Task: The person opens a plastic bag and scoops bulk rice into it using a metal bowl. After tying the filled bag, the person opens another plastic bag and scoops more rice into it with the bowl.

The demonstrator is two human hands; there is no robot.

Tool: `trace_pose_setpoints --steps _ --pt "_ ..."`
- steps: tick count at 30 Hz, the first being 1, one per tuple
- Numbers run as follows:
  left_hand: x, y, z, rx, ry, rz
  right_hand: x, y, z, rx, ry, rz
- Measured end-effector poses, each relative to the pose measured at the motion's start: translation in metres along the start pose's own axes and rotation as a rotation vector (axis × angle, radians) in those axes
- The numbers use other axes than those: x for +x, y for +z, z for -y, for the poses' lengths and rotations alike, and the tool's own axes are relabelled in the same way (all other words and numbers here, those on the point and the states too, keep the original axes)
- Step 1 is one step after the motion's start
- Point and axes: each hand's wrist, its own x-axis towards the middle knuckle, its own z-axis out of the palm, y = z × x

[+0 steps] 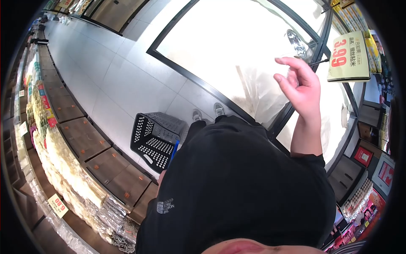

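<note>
My right hand (299, 84) is raised over a bin of white grain (224, 46), thumb and fingers apart and slightly bent, holding nothing that I can see. Just beyond it a shiny metal scoop (297, 43) lies at the bin's far side. Beside the hand stands a yellow price sign (349, 57) reading 3.99. Only a sliver of my left hand (161, 177) shows at the left edge of my black shirt, its fingers hidden. Close to it are the blue handle (174, 149) and the dark perforated shopping basket (158, 142), which appears empty.
Along the left runs a long shelf with bagged goods (69, 169) and brown panels (82, 135). A 6.80 price tag (57, 205) is at lower left. Grey floor tiles (127, 72) lie between shelf and bin. Egg trays (357, 199) are at the lower right.
</note>
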Motion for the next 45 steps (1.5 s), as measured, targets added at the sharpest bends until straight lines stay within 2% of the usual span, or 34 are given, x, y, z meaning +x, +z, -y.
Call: trace_pose_setpoints --steps 4,6,8,9,11,12,14,15,17,18,19,22,25,28,32,34,36,40,43,45 --pt "0.007 -0.021 0.010 0.013 0.051 0.094 0.005 0.040 0.021 -0.096 0.113 0.076" --pt "0.015 -0.036 0.012 0.047 0.110 0.161 0.006 0.061 0.039 -0.205 -0.019 0.187" --pt "0.027 -0.055 0.014 0.116 0.213 0.270 0.005 0.089 0.039 -0.172 -0.231 0.237" --pt "0.034 -0.067 0.011 0.158 0.285 0.327 0.003 0.096 0.050 -0.162 -0.066 0.394" --pt "0.057 -0.094 -0.008 0.236 0.525 0.367 -0.003 0.122 0.063 -0.198 -0.054 0.492" --pt "0.069 -0.111 -0.029 0.257 0.637 0.328 -0.006 0.133 0.065 -0.217 -0.045 0.538" --pt "0.083 -0.153 -0.105 0.236 0.717 0.157 -0.019 0.150 0.059 -0.240 -0.171 0.619" --pt "0.052 -0.189 -0.174 0.156 0.531 0.123 -0.023 0.157 0.058 -0.249 -0.230 0.659" --pt "0.071 -0.210 -0.243 -0.066 0.850 -0.114 -0.028 0.167 0.065 -0.274 -0.166 0.726" --pt "0.040 -0.230 -0.291 -0.187 0.777 -0.095 -0.034 0.168 0.069 -0.293 -0.116 0.747" --pt "0.045 -0.232 -0.316 -0.516 0.916 0.019 -0.031 0.165 0.079 -0.300 -0.057 0.785" --pt "-0.005 -0.246 -0.391 -0.766 1.163 0.249 -0.052 0.152 0.077 -0.140 -0.003 0.698" --pt "-0.030 -0.244 -0.418 -0.651 1.165 0.582 -0.079 0.147 0.069 -0.352 -0.002 0.569" --pt "-0.064 -0.223 -0.437 -0.429 1.128 0.541 -0.108 0.132 0.057 -0.415 0.087 0.503" --pt "-0.073 -0.174 -0.460 -0.209 1.256 0.436 -0.142 0.110 0.043 -0.538 0.247 0.530" --pt "-0.083 -0.156 -0.467 -0.150 1.270 0.463 -0.153 0.091 0.041 -0.552 0.330 0.578" --pt "-0.103 -0.141 -0.472 -0.054 1.304 0.434 -0.165 0.074 0.035 -0.550 0.334 0.544" --pt "-0.155 -0.109 -0.490 -0.131 1.250 0.354 -0.187 0.029 0.026 -0.552 0.294 0.469" --pt "-0.175 -0.079 -0.511 -0.026 1.212 0.277 -0.210 0.008 -0.001 -0.542 0.181 0.365" --pt "-0.184 -0.058 -0.526 -0.028 1.167 0.263 -0.223 -0.009 -0.010 -0.532 0.183 0.354"
